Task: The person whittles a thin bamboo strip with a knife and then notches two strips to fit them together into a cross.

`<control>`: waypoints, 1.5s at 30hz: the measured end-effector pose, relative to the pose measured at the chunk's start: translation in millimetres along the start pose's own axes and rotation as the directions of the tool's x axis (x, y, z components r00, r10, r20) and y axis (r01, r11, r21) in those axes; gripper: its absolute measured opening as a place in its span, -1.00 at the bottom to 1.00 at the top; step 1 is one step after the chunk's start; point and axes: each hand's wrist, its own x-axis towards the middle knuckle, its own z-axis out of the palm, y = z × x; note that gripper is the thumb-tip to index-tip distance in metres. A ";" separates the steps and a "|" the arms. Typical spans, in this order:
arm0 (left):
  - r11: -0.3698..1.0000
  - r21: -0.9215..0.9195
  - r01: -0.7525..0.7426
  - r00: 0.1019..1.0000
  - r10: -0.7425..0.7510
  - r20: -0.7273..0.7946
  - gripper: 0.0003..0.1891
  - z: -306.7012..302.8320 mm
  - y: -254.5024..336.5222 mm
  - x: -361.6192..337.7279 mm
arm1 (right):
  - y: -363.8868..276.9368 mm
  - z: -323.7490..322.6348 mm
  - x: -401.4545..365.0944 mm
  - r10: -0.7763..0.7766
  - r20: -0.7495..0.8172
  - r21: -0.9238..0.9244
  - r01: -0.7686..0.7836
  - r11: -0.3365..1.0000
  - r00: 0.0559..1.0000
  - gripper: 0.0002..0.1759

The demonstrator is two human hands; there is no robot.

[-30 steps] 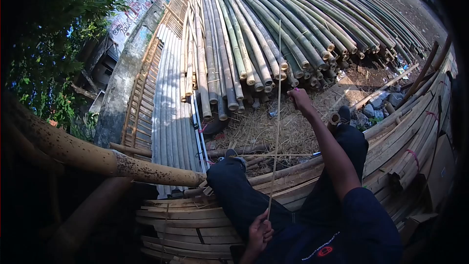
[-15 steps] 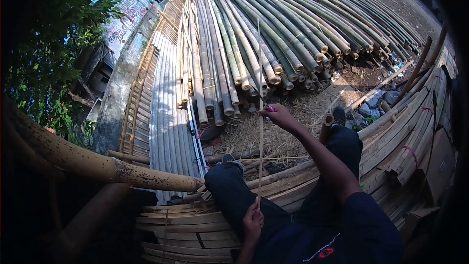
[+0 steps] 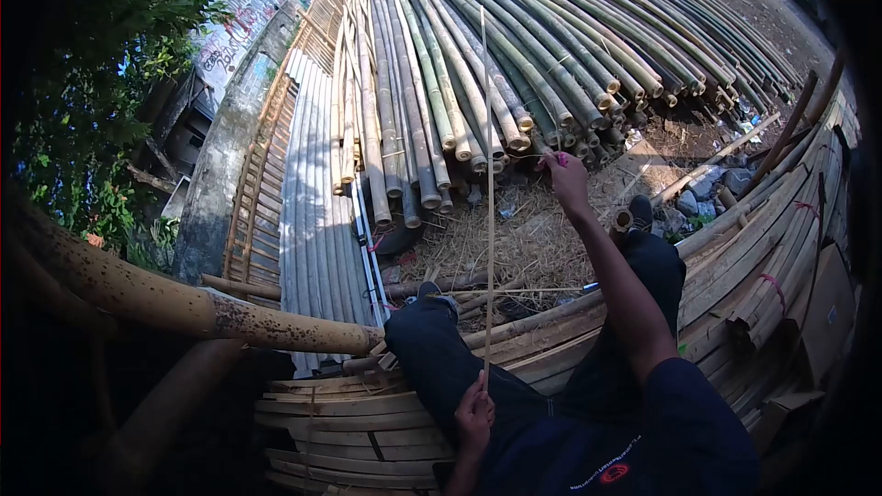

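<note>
— Before the pile of long, round, green-and-tan bamboo poles (image 3: 551, 55), what is held?
— A long, thin, pale tan strip, seemingly bamboo (image 3: 490, 248), is held nearly upright, its lower end pinched by the curled left hand (image 3: 475, 411). By the outstretched right hand (image 3: 567, 176), apart from the strip, a small pink object (image 3: 561, 159) is clasped, too hidden to be identified.
— How should the strip be handled?
— Probably light, springy and sharp-edged; it is best gripped by its flat faces.
</note>
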 end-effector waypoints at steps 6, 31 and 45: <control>1.000 0.014 0.004 1.000 -0.004 -0.019 -0.60 -3.9 2.6 -2.0 | 32.9 -6.0 15.3 0.201 -0.014 0.145 -0.197 0.970 0.979 -0.70; 0.967 -0.150 -0.204 0.979 0.199 -0.048 -0.59 49.5 31.1 80.9 | 12.6 16.7 -36.0 0.137 0.436 -0.674 0.222 0.705 0.889 -0.46; 0.963 -0.087 -0.254 0.967 0.250 -0.055 -0.60 50.3 35.4 89.2 | 14.1 3.6 -20.9 0.301 0.899 -0.215 -0.277 0.937 0.319 -0.35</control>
